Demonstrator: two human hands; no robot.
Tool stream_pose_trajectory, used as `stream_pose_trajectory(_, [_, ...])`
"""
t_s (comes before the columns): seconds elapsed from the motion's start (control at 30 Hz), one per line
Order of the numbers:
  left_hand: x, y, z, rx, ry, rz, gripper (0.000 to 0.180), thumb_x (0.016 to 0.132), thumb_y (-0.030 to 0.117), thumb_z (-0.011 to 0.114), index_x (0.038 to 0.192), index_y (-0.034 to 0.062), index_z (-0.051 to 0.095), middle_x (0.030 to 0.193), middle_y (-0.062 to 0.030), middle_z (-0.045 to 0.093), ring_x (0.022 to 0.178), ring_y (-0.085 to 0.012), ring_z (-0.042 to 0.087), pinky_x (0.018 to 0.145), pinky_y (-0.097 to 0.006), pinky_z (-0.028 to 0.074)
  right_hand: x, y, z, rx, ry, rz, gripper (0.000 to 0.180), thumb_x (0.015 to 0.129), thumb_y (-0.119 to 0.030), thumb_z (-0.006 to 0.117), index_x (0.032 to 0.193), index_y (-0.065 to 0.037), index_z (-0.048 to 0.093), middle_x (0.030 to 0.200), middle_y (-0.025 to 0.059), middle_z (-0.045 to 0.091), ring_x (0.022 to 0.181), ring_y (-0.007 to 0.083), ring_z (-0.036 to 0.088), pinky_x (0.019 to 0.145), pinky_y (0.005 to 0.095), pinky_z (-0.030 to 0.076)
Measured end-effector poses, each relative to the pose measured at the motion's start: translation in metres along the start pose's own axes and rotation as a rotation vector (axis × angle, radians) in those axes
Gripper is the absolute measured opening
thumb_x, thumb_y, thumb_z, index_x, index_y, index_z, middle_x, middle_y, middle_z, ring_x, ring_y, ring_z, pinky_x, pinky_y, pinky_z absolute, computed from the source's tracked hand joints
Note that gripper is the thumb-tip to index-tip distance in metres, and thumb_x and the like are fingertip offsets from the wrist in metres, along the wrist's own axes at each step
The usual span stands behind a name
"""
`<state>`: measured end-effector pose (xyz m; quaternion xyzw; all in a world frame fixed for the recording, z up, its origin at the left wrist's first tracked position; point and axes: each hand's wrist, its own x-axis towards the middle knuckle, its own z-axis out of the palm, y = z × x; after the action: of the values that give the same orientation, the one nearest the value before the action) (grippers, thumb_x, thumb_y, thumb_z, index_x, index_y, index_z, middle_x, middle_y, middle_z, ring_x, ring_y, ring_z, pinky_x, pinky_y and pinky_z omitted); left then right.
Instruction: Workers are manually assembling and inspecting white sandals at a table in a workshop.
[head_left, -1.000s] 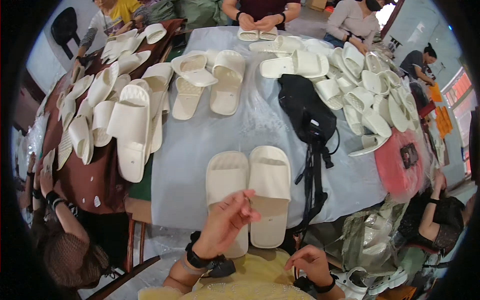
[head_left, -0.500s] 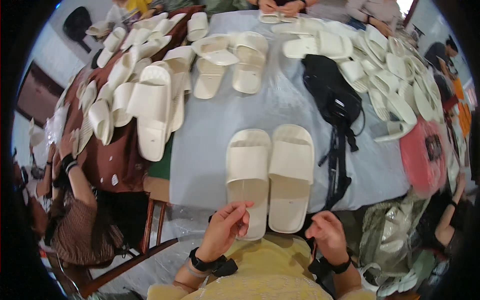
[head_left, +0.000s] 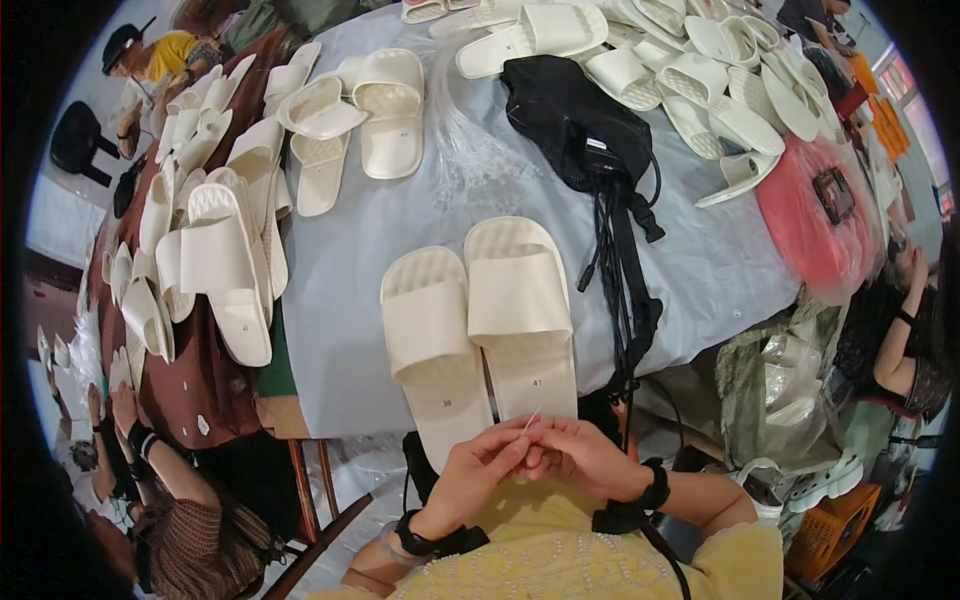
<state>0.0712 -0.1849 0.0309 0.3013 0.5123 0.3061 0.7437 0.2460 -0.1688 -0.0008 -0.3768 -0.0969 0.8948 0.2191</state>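
Observation:
Two cream slide slippers lie side by side before me at the near edge of the table: the left slipper (head_left: 432,325) and the right slipper (head_left: 518,295), toes pointing away. At their heel ends my left hand (head_left: 485,468) and my right hand (head_left: 590,458) meet, fingertips pinched together. A thin white strand (head_left: 533,416) sticks up from between the fingers of both hands; its lower end is hidden by them. The hands partly overlap the heel of the right slipper. Both wrists wear black bands.
A black bag with straps (head_left: 585,140) lies right of the slippers. Cream slippers pile up at far right (head_left: 700,75) and on the brown cloth at left (head_left: 225,260). A red plastic-wrapped bundle (head_left: 810,225) rests on the right edge. A co-worker's arm (head_left: 170,460) reaches in at left.
My hands have come together from apart, now pinching the strand above the slippers' heels. The view has shifted, so the slippers and the bag appear further left.

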Motion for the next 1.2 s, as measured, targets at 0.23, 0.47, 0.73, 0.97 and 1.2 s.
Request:
stream_pose_trajectory(0.23, [0.034,0.029,0.004,-0.159,0.141,-0.106,0.032,0.089,0.022,0.051,0.114,0.0028,0.056,0.067,0.0061,0.046,0.059,-0.0040,0.040,0.050,-0.018,0.028,0.007,-0.021,0.009,-0.118,0.027,-0.149,0.025,0.091,-0.023,0.049,0.102,-0.002,0.055,0.084,0.0052,0.061,0.074,0.0136,0.060,0.071,0.0249,0.049])
stream_pose_trajectory(0.47, [0.055,0.040,0.007,-0.047,0.260,-0.056,0.031,0.090,0.024,0.051,0.112,0.0032,0.057,0.061,0.0044,0.046,0.048,-0.0048,0.037,0.042,-0.019,0.024,-0.020,-0.106,0.000,-1.195,0.208,-0.662,0.022,0.086,-0.018,0.054,0.102,-0.003,0.056,0.090,0.0116,0.060,0.077,0.0228,0.060,0.068,0.0306,0.047])
stream_pose_trajectory(0.73, [0.074,0.027,0.019,0.279,0.383,0.266,0.024,0.092,0.013,0.045,0.106,-0.0027,0.056,0.087,-0.0055,0.053,0.048,-0.0080,0.048,0.041,-0.022,0.038,0.080,-0.203,0.014,-1.707,0.111,-0.866,0.024,0.086,-0.024,0.051,0.090,-0.001,0.058,0.081,0.0155,0.059,0.069,0.0278,0.055,0.063,0.0358,0.044])
stream_pose_trajectory(0.97, [0.083,0.012,0.011,0.830,0.440,0.379,0.015,0.084,0.006,0.049,0.097,-0.0005,0.053,0.098,-0.0218,0.053,0.075,-0.0411,0.053,0.061,-0.046,0.045,0.122,-0.225,0.034,-1.767,-0.298,-0.223,0.039,0.087,-0.035,0.049,0.088,0.002,0.061,0.076,0.0137,0.062,0.071,0.0182,0.057,0.066,0.0301,0.044])
stream_pose_trajectory(1.2, [0.066,0.015,0.005,0.873,0.463,0.550,0.022,0.084,0.004,0.050,0.106,0.0024,0.054,0.097,-0.0174,0.055,0.082,-0.0365,0.055,0.065,-0.041,0.046,0.116,-0.200,0.032,-0.656,0.133,-0.342,0.028,0.088,-0.025,0.050,0.104,-0.003,0.058,0.098,0.0102,0.063,0.080,0.0174,0.060,0.070,0.0292,0.047])
